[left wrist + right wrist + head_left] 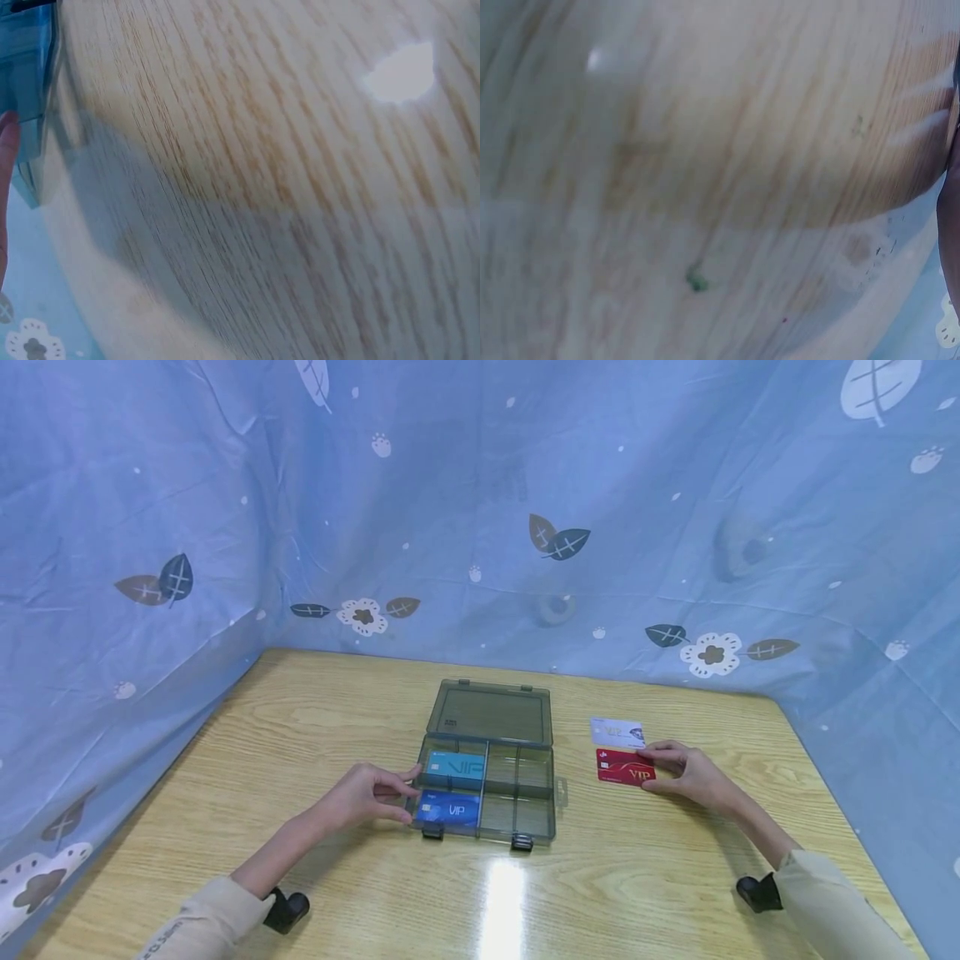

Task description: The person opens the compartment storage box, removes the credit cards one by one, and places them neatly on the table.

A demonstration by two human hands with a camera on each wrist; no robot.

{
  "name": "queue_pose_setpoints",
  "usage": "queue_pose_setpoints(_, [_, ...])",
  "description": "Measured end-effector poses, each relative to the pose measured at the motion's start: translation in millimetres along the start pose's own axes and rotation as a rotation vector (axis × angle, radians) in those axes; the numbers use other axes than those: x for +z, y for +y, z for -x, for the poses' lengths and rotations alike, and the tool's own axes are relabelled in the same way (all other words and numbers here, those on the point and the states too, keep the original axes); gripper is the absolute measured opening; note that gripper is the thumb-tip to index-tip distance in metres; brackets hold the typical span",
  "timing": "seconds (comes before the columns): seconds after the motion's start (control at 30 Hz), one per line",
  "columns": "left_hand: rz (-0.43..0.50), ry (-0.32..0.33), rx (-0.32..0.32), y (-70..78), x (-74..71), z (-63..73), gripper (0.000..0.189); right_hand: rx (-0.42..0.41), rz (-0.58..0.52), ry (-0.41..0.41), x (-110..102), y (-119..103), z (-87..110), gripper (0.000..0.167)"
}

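On the table lies a dark translucent compartment box (483,787) with its lid (491,714) swung back. A teal VIP card (455,766) is in its back left compartment, and a blue VIP card (448,808) is in the front left one. The left hand (369,793) rests its fingertips and thumb along the box's left side. To the right of the box, the right hand (692,774) pinches a red VIP card (624,767) by its right end. Just behind that card lies a white VIP card (617,732).
A wooden table (315,718) bears everything. Blue patterned cloth (480,510) encloses it at the back and sides. A clear tab (561,792) stands out from the box's right side, and two dark latches (522,842) are at its front.
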State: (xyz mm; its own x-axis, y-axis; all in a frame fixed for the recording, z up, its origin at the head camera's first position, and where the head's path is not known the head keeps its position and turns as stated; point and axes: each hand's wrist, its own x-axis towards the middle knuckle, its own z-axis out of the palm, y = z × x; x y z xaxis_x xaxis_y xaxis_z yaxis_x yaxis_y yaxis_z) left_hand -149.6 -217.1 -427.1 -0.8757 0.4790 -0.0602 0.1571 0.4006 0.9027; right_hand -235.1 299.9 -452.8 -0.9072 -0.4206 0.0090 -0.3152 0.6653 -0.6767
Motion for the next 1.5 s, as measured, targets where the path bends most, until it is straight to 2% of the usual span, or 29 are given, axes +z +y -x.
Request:
queue_pose_setpoints(0.17, [0.006,-0.001,0.000,-0.6,0.6,-1.4,0.033,0.013,-0.026,-0.018,-3.2,-2.6,1.1,0.060])
queue_pose_setpoints(0.3, [-0.005,-0.005,0.002,-1.3,1.1,-3.0,0.033,0.041,-0.119,-0.044,-5.4,-0.6,2.5,0.066])
queue_pose_setpoints(0.83, [-0.010,0.003,0.003,-0.2,0.4,-1.4,0.031,0.053,-0.340,-0.086,-6.9,6.7,-3.4,0.063])
queue_pose_setpoints(1.2, [-0.011,0.003,-0.004,-1.4,0.4,-1.5,0.031,0.066,-0.353,-0.074,-6.6,6.0,-2.1,0.064])
queue_pose_setpoints(1.33, [-0.011,0.000,-0.006,-0.7,0.6,-1.4,0.031,0.078,-0.398,-0.068,-8.0,7.6,-0.1,0.065])
queue_pose_setpoints(1.43, [-0.011,-0.001,-0.008,0.1,0.3,-0.8,0.032,0.067,-0.418,-0.026,-10.9,6.9,2.4,0.064])
queue_pose_setpoints(1.5, [-0.011,0.001,-0.010,0.3,-0.3,-0.3,0.033,0.045,-0.384,0.026,-13.9,5.5,4.9,0.061])
